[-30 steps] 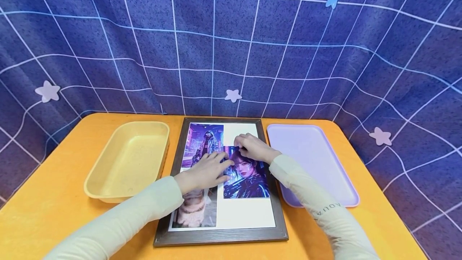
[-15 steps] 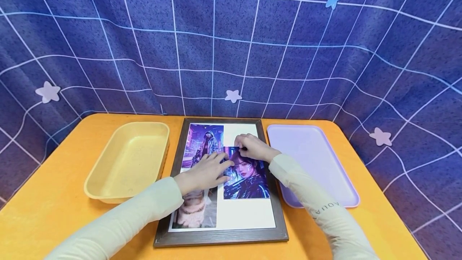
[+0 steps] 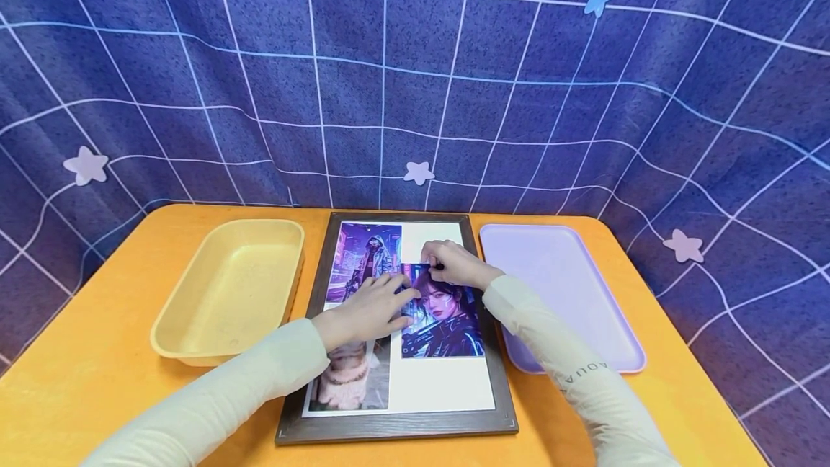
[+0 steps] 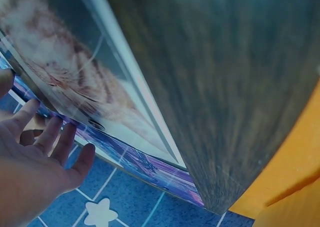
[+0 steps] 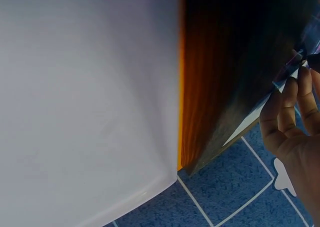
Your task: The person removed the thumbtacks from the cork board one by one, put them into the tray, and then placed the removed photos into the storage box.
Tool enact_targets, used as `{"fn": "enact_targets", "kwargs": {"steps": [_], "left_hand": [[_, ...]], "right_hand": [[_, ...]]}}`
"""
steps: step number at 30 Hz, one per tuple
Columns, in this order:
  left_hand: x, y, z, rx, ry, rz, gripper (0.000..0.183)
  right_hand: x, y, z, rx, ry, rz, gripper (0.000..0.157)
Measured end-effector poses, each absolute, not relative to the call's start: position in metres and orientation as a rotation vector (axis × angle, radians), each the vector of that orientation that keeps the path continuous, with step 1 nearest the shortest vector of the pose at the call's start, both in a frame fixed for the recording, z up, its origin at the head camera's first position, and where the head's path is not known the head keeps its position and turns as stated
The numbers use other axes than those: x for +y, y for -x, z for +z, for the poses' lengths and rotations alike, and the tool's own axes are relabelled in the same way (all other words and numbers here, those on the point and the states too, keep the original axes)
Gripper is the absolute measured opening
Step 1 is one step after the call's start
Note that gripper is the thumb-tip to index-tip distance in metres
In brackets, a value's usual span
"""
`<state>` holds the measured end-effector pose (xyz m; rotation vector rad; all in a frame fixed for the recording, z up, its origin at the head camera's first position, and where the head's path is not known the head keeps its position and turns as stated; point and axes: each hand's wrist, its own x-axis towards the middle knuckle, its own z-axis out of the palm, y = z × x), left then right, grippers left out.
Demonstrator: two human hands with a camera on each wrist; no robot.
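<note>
A dark wood picture frame (image 3: 402,424) with a white backing lies on the table. On its right half is a portrait print (image 3: 447,326) in blue and purple, and my right hand (image 3: 452,265) pinches its top edge with curled fingers. My left hand (image 3: 369,308) rests over the print's left side, its fingers (image 4: 62,142) spread and fairly straight. Beneath that hand, a cat photo (image 3: 344,384) fills the lower left and is partly hidden. Above it lies a print of a hooded figure (image 3: 359,247). In the right wrist view the fingertips (image 5: 304,74) meet the print's edge.
Left of the frame stands a deep yellow tray (image 3: 227,294). A shallow purple tray (image 3: 551,272) lies close along the frame's right side. The orange table (image 3: 78,388) ends at a blue gridded curtain (image 3: 363,107) with star shapes.
</note>
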<state>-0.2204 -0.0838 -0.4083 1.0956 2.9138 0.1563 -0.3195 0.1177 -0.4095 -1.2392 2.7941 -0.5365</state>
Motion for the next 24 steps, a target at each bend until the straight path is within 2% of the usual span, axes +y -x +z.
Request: {"fn": "enact_targets", "kwargs": {"steps": [24], "left_hand": [[-0.0847, 0.2221, -0.4115, 2.934, -1.117, 0.110, 0.046]], "right_hand": [[0.1151, 0.3200, -0.4089, 2.800, 1.293, -0.485, 0.021]]}}
